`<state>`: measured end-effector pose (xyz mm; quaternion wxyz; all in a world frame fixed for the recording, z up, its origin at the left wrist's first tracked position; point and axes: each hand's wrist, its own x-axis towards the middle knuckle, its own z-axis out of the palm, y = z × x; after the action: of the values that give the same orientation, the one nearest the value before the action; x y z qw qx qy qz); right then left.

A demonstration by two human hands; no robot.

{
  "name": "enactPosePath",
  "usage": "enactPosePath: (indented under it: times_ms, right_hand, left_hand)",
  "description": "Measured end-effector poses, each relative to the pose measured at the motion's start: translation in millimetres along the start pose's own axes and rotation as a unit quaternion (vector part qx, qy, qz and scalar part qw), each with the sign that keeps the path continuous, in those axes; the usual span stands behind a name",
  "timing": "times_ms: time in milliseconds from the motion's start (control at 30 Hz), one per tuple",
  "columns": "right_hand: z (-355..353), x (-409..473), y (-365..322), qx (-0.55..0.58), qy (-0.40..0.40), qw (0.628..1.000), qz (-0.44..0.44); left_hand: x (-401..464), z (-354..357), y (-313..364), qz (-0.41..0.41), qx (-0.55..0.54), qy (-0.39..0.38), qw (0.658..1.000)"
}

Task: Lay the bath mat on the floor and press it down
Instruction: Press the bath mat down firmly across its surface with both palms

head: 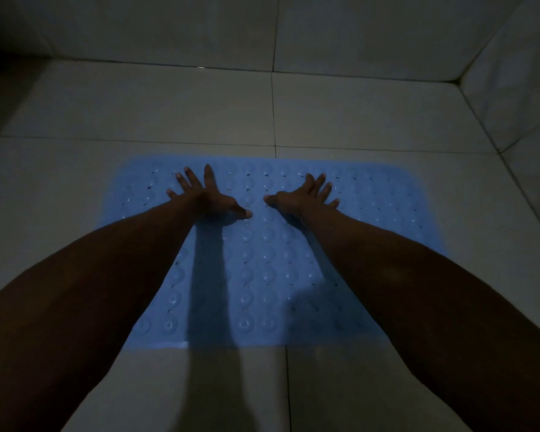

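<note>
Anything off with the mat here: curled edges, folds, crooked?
Nothing stands out. The blue bath mat lies flat on the tiled floor, edges roughly parallel to the grout lines. Left hand and right hand press it with fingers spread. Dim light hides fine detail.

Floor [356, 113]: large pale square tiles with thin dark grout lines, laid flat. Far wall [169, 26] and right-hand wall [518, 73]: tiled in the same pale finish, meeting at a corner in the upper right. Lighting dim throughout; upper left corner in deep shadow. Two long shadows fall across the near floor tiles.
</note>
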<state>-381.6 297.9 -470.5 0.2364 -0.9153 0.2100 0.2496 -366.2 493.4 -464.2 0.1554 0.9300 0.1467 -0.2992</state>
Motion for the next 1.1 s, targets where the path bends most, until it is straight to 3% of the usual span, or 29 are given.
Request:
enactPosePath:
  times_ms: [133,400,533,867,1100]
  right_hand:
    - [-17,3,-7,-0.055,0.013,0.998,-0.032]
    - [-20,20,4,-0.078,-0.042,0.995,-0.049]
    - [-22,22,4,-0.033,-0.048,0.997,-0.054]
    - [-12,22,-12,0.019,0.029,0.999,-0.011]
    - [-18,30,-19,0.027,-0.001,1.000,-0.007]
  left_hand:
    - [3,4,-2,0.011,-0.015,0.004,1.000]
    - [5,16,6,-0.008,-0.057,0.076,0.996]
    - [4,20,10,-0.011,-0.045,0.097,0.994]
    - [1,13,10,-0.018,-0.057,0.075,0.995]
    - [7,19,18,-0.045,-0.129,0.114,0.984]
